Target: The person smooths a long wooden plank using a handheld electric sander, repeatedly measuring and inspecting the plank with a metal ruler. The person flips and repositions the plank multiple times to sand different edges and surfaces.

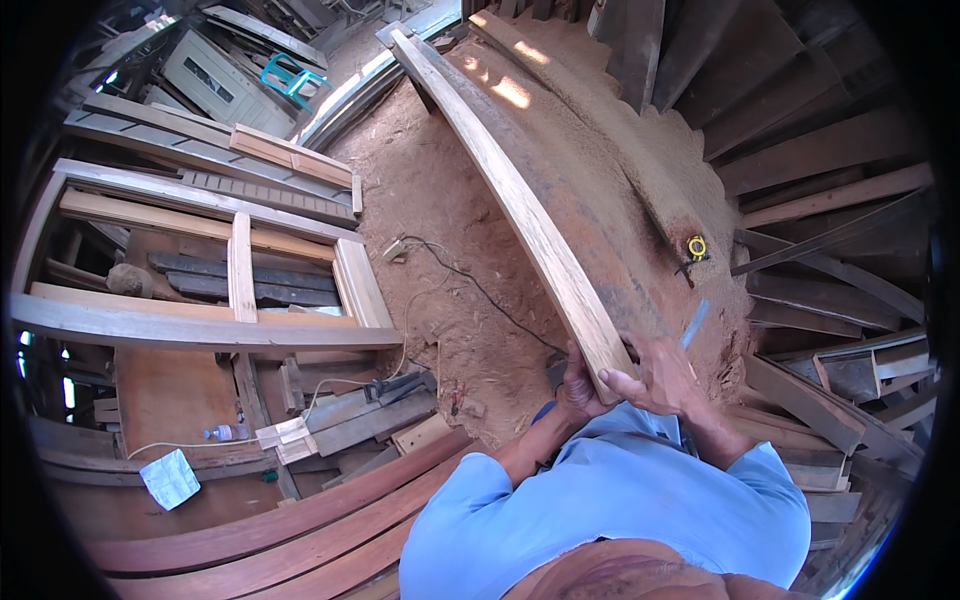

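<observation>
I see both hands clamp the long plank's (520, 200) near end, running toward 11 o'clock: left hand (577, 388) wrapped beneath, right hand (658, 378) pressing its top, steadying it over the sawdust-covered surface (640, 200)
</observation>
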`<action>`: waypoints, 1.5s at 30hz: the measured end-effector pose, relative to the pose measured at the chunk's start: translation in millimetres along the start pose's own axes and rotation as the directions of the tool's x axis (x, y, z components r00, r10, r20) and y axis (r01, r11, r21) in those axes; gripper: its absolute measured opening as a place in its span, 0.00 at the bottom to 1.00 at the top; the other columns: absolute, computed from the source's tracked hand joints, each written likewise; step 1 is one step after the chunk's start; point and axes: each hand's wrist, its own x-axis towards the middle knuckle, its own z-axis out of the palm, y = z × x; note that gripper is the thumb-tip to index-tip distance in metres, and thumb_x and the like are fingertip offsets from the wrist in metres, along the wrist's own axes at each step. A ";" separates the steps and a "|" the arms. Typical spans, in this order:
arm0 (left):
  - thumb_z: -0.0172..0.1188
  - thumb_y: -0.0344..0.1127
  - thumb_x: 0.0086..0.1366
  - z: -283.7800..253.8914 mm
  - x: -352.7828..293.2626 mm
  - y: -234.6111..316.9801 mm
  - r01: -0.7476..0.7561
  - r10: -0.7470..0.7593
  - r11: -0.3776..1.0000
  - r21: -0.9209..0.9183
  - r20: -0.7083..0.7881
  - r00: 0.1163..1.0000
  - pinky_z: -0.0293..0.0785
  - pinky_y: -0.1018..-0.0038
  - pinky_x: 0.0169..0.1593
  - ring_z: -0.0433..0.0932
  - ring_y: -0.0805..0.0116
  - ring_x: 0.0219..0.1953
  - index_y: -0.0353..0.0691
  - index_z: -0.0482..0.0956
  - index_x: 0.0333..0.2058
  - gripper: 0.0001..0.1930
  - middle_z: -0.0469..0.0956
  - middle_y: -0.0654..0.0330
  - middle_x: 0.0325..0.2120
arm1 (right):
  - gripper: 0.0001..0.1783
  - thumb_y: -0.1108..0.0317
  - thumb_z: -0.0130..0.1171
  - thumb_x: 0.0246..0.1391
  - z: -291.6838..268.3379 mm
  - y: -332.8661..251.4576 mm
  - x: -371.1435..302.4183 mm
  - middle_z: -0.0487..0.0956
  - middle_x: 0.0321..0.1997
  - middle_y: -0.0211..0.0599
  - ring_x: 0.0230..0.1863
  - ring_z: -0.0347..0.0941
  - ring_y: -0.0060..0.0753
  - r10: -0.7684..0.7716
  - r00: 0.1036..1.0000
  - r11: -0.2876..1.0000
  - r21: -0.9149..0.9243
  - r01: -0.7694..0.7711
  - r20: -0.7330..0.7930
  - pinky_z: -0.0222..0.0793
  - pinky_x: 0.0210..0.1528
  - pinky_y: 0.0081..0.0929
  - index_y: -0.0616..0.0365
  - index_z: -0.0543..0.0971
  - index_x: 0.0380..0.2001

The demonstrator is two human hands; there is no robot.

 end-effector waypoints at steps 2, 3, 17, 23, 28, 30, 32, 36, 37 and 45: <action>0.64 0.67 0.59 46.1 -0.3 2.4 -0.091 0.086 0.995 0.036 0.116 0.990 0.70 0.50 0.64 0.72 0.54 0.61 0.45 0.61 0.67 0.46 0.71 0.52 0.60 | 0.51 0.39 0.67 0.45 -13.3 -27.5 -12.9 0.77 0.52 0.65 0.50 0.76 0.62 -0.281 0.950 0.960 -0.041 0.278 -0.137 0.70 0.54 0.50 0.74 0.69 0.60; 0.63 0.66 0.60 64.3 -1.8 3.4 -0.138 0.127 0.989 0.047 0.182 0.975 0.70 0.50 0.65 0.72 0.54 0.62 0.46 0.60 0.68 0.45 0.70 0.52 0.61 | 0.53 0.40 0.68 0.44 -13.5 -37.3 -17.2 0.75 0.56 0.65 0.52 0.75 0.63 -0.417 0.887 0.909 -0.083 0.409 -0.196 0.69 0.56 0.52 0.74 0.66 0.62; 0.59 0.48 0.71 223.9 -26.9 49.1 -0.174 0.130 0.924 0.340 0.149 0.980 0.82 0.66 0.48 0.80 0.58 0.50 0.32 0.62 0.62 0.31 0.76 0.50 0.49 | 0.60 0.43 0.69 0.51 4.6 -135.1 13.6 0.64 0.68 0.57 0.68 0.64 0.46 -0.341 0.637 0.568 0.389 0.726 -0.691 0.58 0.70 0.40 0.77 0.51 0.70; 0.64 0.47 0.67 184.3 -41.2 49.7 -0.170 0.183 0.826 0.538 0.030 0.983 0.76 0.59 0.58 0.73 0.58 0.59 0.31 0.56 0.64 0.37 0.70 0.48 0.55 | 0.59 0.35 0.61 0.55 -8.0 -83.7 10.4 0.65 0.69 0.57 0.70 0.63 0.45 -0.316 0.860 0.385 0.774 0.503 -0.402 0.57 0.71 0.41 0.77 0.55 0.69; 0.66 0.42 0.65 82.0 -51.6 41.5 -0.025 0.282 0.656 0.755 -0.214 0.935 0.79 0.62 0.53 0.77 0.58 0.54 0.25 0.57 0.61 0.37 0.71 0.45 0.53 | 0.45 0.45 0.54 0.66 35.9 -15.3 7.9 0.69 0.66 0.52 0.66 0.66 0.39 -0.040 0.999 0.564 0.825 0.028 -0.006 0.61 0.68 0.37 0.73 0.57 0.69; 0.66 0.40 0.64 8.7 -52.0 36.0 0.026 0.420 0.522 0.853 -0.283 0.862 0.82 0.64 0.47 0.79 0.58 0.50 0.18 0.57 0.58 0.36 0.74 0.42 0.49 | 0.37 0.51 0.51 0.69 75.0 36.1 17.8 0.72 0.63 0.50 0.61 0.71 0.36 0.050 0.991 0.505 0.853 -0.131 0.123 0.67 0.64 0.34 0.69 0.61 0.68; 0.67 0.42 0.62 -47.1 -59.3 36.8 0.218 0.511 0.323 0.921 -0.363 0.779 0.81 0.61 0.46 0.81 0.52 0.47 0.15 0.57 0.55 0.38 0.75 0.37 0.46 | 0.33 0.50 0.50 0.70 115.9 91.0 38.8 0.75 0.59 0.48 0.55 0.75 0.36 0.076 0.957 0.568 0.777 -0.272 0.280 0.72 0.59 0.35 0.67 0.65 0.65; 0.70 0.49 0.55 -133.1 -90.3 46.6 0.685 0.656 -0.145 0.714 -0.449 0.607 0.80 0.57 0.46 0.82 0.39 0.43 0.15 0.58 0.50 0.43 0.76 0.28 0.41 | 0.31 0.49 0.45 0.71 219.4 176.5 78.3 0.75 0.60 0.50 0.57 0.75 0.41 0.202 0.852 0.306 0.795 -0.523 0.483 0.72 0.61 0.39 0.64 0.67 0.64; 0.70 0.53 0.52 -134.9 -96.9 51.1 0.681 0.653 -0.127 0.721 -0.456 0.604 0.78 0.54 0.49 0.80 0.33 0.46 0.17 0.59 0.49 0.44 0.75 0.25 0.42 | 0.32 0.47 0.44 0.72 243.4 190.4 83.5 0.76 0.58 0.50 0.55 0.77 0.41 0.238 0.855 0.295 0.804 -0.516 0.461 0.73 0.59 0.40 0.65 0.68 0.63; 0.71 0.52 0.51 -61.0 -106.1 63.2 0.748 0.626 -0.247 0.617 -0.487 0.609 0.76 0.50 0.49 0.79 0.35 0.46 0.22 0.62 0.49 0.41 0.75 0.29 0.44 | 0.42 0.35 0.34 0.70 294.6 179.8 105.3 0.78 0.56 0.54 0.55 0.77 0.46 0.308 0.766 0.034 0.799 -0.601 0.564 0.73 0.59 0.43 0.67 0.71 0.61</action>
